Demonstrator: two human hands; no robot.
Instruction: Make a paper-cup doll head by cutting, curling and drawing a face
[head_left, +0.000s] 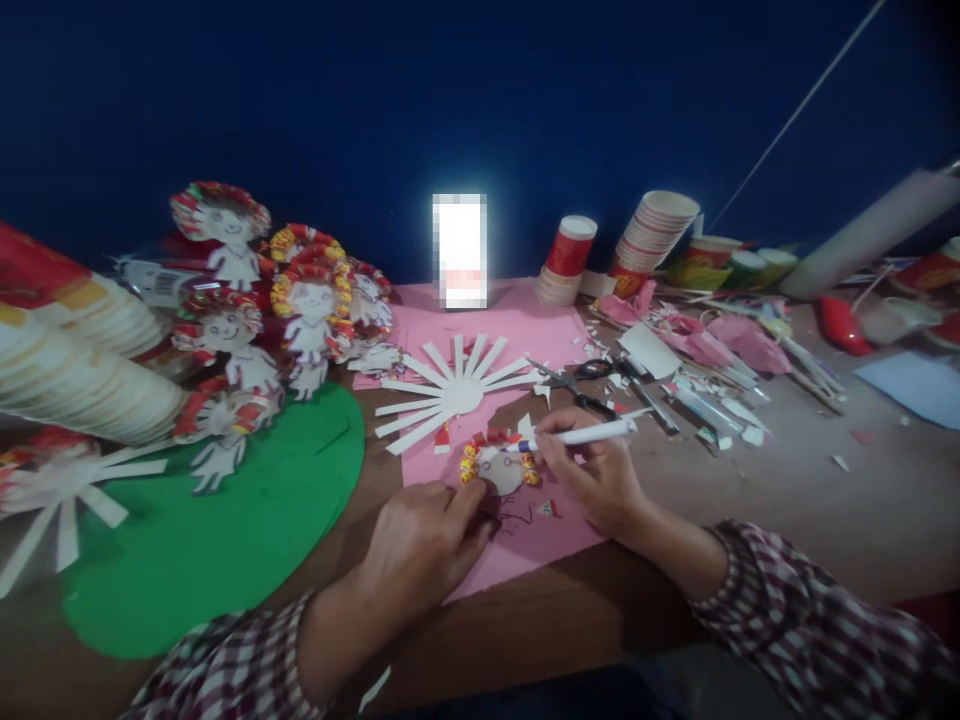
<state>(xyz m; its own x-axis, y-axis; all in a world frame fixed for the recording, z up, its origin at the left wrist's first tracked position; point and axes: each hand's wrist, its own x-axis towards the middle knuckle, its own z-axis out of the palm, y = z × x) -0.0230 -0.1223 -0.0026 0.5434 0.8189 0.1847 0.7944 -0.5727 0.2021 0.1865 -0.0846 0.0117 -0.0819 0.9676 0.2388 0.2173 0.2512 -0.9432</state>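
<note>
My right hand (592, 475) is closed round a white marker (581, 434), its tip close to the upper part of a round paper face (504, 474). Red and yellow curls frame this face, and small eyes are drawn on it. At the face's lower left edge, my left hand (427, 535) presses with bent fingers. Beneath lies pink paper (491, 565). Just behind the face is a white paper cut into rays (459, 396).
Finished paper dolls (310, 312) and stacked cups (82, 380) stand at the left, by a green sheet (225, 530). Scissors (577, 375), paper scraps and more cups (652, 240) lie or stand to the right. A bright pixelated rectangle (460, 250) is at the back.
</note>
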